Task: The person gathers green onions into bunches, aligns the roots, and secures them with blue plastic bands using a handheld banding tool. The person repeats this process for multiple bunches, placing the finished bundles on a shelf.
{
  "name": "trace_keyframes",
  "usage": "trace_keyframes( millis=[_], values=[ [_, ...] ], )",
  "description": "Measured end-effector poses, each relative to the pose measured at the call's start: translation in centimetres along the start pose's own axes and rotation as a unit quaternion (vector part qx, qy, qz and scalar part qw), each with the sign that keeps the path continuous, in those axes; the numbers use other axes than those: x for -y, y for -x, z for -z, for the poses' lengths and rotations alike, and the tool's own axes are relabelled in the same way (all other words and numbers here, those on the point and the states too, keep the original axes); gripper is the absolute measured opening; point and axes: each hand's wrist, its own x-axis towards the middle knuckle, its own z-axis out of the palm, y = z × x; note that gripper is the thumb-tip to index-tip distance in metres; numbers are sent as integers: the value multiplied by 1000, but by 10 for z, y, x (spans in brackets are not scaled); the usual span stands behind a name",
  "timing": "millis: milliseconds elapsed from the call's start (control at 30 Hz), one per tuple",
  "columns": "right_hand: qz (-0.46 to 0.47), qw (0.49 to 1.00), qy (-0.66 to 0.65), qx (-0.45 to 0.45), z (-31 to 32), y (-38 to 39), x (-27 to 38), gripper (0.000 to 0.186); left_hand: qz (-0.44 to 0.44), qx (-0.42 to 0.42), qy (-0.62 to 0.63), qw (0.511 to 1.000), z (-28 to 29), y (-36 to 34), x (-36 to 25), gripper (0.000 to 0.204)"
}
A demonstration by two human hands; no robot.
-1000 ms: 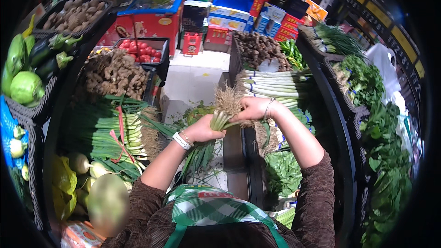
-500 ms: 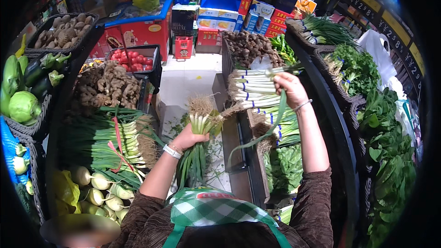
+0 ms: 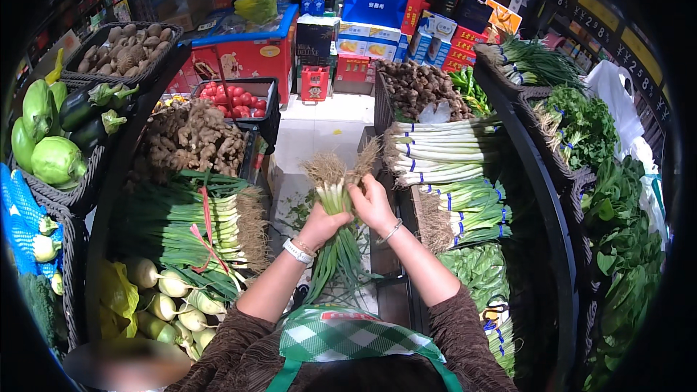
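In front of me, above the walkway, a bunch of green onions (image 3: 335,265) is held upright, its stringy roots up and green leaves hanging down. My left hand (image 3: 323,226) is closed around its pale stems. My right hand (image 3: 372,205) is beside it, fingers pinched on the stalks at the bunch's right side, just below a tuft of roots (image 3: 365,156). How many stalks the right fingers hold is hidden. To the left lies a large pile of green onions (image 3: 210,225) with red ties. Banded white leeks (image 3: 443,152) lie to the right, above banded green-stemmed bunches (image 3: 472,210).
White radishes (image 3: 174,283) and ginger (image 3: 192,138) fill the left stand, with tomatoes (image 3: 243,105) behind. Leafy greens (image 3: 475,272) and scissors (image 3: 496,306) are at right. A raised right shelf (image 3: 541,196) carries more greens. Stacked cartons stand beyond the tiled floor (image 3: 312,138).
My right hand has come left and down from over the leeks to the bunch in my left hand. The long loose leaf below it no longer shows. The view has shifted slightly.
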Motion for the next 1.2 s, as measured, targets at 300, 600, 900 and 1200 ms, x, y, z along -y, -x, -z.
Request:
trace_keyframes(
  millis=[300, 600, 900, 1200],
  values=[
    [56, 993, -62, 78, 39, 15, 1, 24, 38, 114, -94, 988, 1, -6, -16, 26],
    [54, 992, -19, -113, 32, 40, 23, 7, -27, 176, -119, 977, -18, -18, -9, 39],
    [-90, 980, -168, -54, 39, 46, 30, 31, 60, 242, 16, 968, -22, -13, -22, 37],
    [-5, 966, -232, -111, 44, 52, 34, 29, 83, 296, 151, 939, -34, -9, -25, 28]
  ],
)
